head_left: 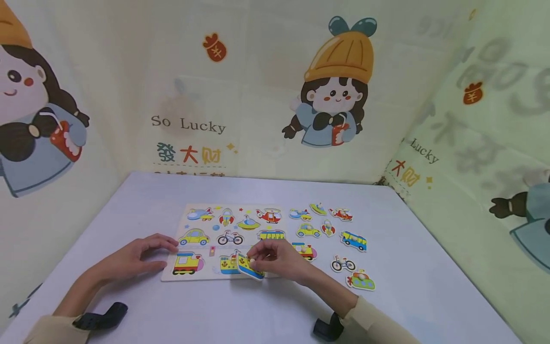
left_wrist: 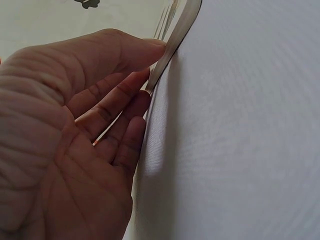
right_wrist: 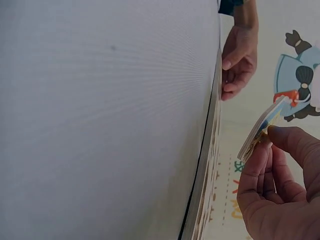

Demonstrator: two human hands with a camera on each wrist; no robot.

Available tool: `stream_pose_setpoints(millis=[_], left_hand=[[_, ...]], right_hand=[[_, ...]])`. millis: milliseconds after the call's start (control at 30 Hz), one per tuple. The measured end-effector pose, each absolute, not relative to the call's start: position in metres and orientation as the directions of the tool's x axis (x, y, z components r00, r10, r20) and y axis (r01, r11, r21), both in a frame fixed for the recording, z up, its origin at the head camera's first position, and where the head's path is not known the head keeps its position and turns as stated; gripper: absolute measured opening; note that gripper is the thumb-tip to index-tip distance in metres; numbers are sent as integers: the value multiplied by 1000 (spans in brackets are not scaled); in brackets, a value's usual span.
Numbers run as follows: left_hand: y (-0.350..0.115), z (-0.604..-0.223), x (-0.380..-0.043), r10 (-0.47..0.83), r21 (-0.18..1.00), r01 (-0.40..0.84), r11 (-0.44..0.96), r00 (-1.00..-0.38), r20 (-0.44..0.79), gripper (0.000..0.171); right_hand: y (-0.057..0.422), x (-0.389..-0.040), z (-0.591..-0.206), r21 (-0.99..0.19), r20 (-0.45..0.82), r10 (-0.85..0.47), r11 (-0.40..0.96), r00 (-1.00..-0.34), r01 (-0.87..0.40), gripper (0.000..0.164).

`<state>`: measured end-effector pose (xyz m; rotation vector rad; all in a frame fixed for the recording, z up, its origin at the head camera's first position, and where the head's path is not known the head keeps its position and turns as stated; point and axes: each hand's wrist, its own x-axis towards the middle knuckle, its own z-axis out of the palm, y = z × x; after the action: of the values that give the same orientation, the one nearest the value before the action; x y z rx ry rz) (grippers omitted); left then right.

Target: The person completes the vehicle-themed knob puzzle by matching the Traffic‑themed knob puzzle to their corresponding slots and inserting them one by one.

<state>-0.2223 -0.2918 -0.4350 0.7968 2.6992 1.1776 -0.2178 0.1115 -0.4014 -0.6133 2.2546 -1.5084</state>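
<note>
A flat puzzle board point(head_left: 210, 268) printed with vehicles lies on the white table. My right hand point(head_left: 281, 260) pinches a yellow-and-blue ship puzzle piece point(head_left: 246, 268) between thumb and fingers. The piece is tilted above the board's front row, partly covering the printed ship picture. In the right wrist view the ship piece point(right_wrist: 260, 129) appears edge-on, raised off the board. My left hand point(head_left: 133, 260) is at the board's left edge, its fingers loosely bent and fingertips touching that edge. The left wrist view shows the thumb of the left hand point(left_wrist: 85, 120) against the board's side.
Loose pieces lie right of the board: a plane point(head_left: 300, 214), a car point(head_left: 308, 230), a rocket point(head_left: 328, 228), a helicopter point(head_left: 341, 214), a bus point(head_left: 354, 241), a bicycle point(head_left: 343, 263), a submarine point(head_left: 362, 281). A train piece point(head_left: 306, 251) lies beside my right hand. Printed cloth hangs around the table.
</note>
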Motion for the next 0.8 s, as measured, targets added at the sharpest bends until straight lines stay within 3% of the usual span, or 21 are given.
stream_pose_setpoints(millis=[800], left_hand=[[-293, -431, -218, 503, 696, 438, 569, -855, 127, 32]], right_hand=[[81, -228, -392, -865, -66, -570, 441, -819, -238, 16]])
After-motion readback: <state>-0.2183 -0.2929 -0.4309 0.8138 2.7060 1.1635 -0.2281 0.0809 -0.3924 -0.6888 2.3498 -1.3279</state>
